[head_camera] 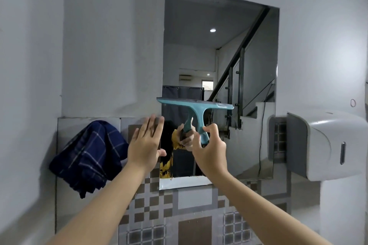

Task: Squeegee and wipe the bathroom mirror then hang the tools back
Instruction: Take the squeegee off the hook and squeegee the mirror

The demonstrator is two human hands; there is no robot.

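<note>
You're facing a mirror (219, 55) of smooth, glossy glass with a clean reflection. The squeegee (196, 108) looks like teal plastic, smooth with a slight sheen. Left of it hangs a navy checked cloth (87, 155), soft, matt and creased. The dispenser (326, 145) is glossy white plastic. The wall tiles (151, 205) look smooth; the painted wall (99, 45) is matt.

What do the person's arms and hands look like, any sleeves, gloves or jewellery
Both forearms are bare from the bottom edge of the picture up to the wrists, with no sleeves in view. The left hand and right hand wear no gloves. No watch, bracelet or ring shows on either. The fingernails that show look short and unpainted. No marks or tattoos can be seen.
</note>
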